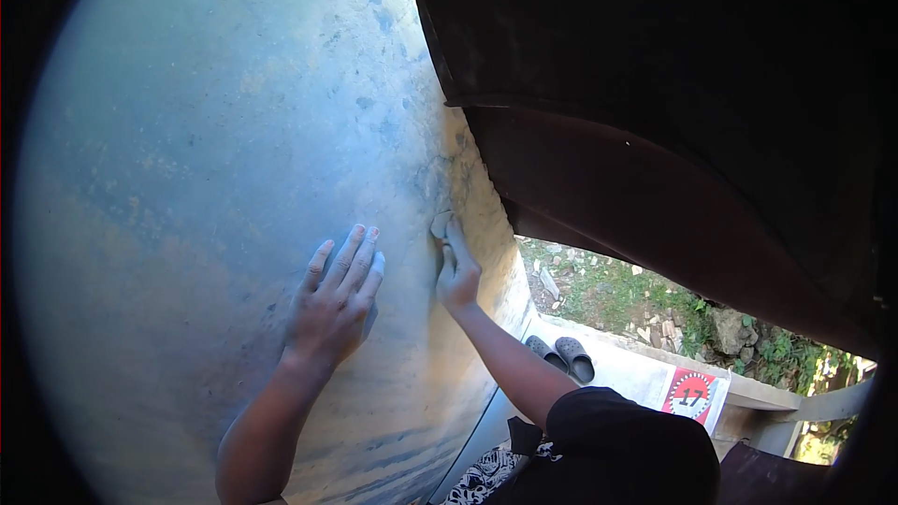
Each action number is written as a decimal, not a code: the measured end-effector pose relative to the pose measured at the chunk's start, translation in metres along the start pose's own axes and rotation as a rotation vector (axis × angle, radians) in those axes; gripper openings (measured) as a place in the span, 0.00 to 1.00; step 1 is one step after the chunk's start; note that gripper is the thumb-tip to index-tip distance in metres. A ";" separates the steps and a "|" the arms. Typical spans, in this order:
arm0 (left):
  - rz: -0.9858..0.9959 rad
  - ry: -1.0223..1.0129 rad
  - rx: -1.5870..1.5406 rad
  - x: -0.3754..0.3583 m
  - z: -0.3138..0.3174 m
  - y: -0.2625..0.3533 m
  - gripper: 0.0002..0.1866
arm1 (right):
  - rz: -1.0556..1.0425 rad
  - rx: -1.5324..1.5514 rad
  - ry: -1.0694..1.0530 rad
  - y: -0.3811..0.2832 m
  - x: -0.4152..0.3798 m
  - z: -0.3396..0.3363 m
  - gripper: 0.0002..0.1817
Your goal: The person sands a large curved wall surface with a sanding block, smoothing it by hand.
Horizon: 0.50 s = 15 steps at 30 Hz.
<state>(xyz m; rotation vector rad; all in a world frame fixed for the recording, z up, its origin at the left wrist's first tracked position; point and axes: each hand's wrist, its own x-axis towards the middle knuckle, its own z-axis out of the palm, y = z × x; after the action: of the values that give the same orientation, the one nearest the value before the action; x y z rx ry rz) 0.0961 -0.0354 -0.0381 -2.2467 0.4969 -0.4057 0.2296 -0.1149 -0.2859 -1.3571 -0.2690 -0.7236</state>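
Note:
A large pale blue-grey wall (234,159), with darker patches and a rough right edge, fills the left side of the head view. My left hand (337,304) is at the wall with fingers stretched and a pale dust on the fingertips. To its right, my right hand (458,271) is closed, thumb and fingers pinching a small flat grey piece (441,223) against the wall near that edge. The fingers partly cover this piece, and its kind cannot be made out.
Dark brown sheeting (599,168) hangs at the upper right. Below, a pair of dark clogs (561,358) rests on a white ledge (608,369) near a red-and-white sign (690,395) marked 17. Grass and stones (636,299) lie beyond the ledge.

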 end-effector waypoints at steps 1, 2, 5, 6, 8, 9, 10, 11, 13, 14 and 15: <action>0.007 -0.010 0.006 0.000 0.000 0.000 0.22 | 0.170 -0.013 -0.029 0.004 0.007 -0.004 0.22; 0.011 -0.018 0.007 0.000 0.000 0.000 0.22 | 0.339 -0.031 -0.062 0.009 0.012 -0.007 0.22; 0.005 -0.005 -0.007 0.000 0.001 0.000 0.22 | 0.110 -0.109 -0.016 0.006 0.011 -0.012 0.22; -0.001 0.001 -0.002 0.001 0.001 -0.001 0.22 | -0.044 -0.109 0.035 0.002 0.013 -0.012 0.23; -0.002 -0.005 -0.018 0.000 0.001 0.002 0.22 | -0.028 -0.075 0.040 -0.005 0.011 -0.010 0.21; -0.002 -0.010 -0.020 -0.001 0.001 0.003 0.22 | -0.008 -0.042 0.051 -0.010 0.009 -0.011 0.19; 0.004 -0.006 -0.005 -0.001 0.001 0.003 0.22 | -0.002 -0.041 0.052 -0.013 0.011 -0.012 0.19; 0.011 0.000 0.012 0.000 0.001 0.003 0.22 | 0.064 0.028 0.059 -0.014 0.016 -0.013 0.15; 0.014 0.000 0.014 0.000 0.002 0.002 0.21 | 0.127 0.098 0.070 -0.014 0.021 -0.016 0.12; 0.011 0.000 0.010 0.000 0.003 0.003 0.21 | 0.185 0.083 0.013 -0.015 0.020 -0.020 0.09; 0.010 -0.001 0.007 0.000 0.003 0.004 0.21 | 0.241 0.067 -0.045 -0.011 0.019 -0.024 0.09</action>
<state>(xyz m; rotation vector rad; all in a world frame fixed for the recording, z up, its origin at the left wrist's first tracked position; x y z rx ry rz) 0.0962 -0.0357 -0.0431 -2.2365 0.5057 -0.4009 0.2320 -0.1439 -0.2711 -1.3161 -0.1603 -0.4793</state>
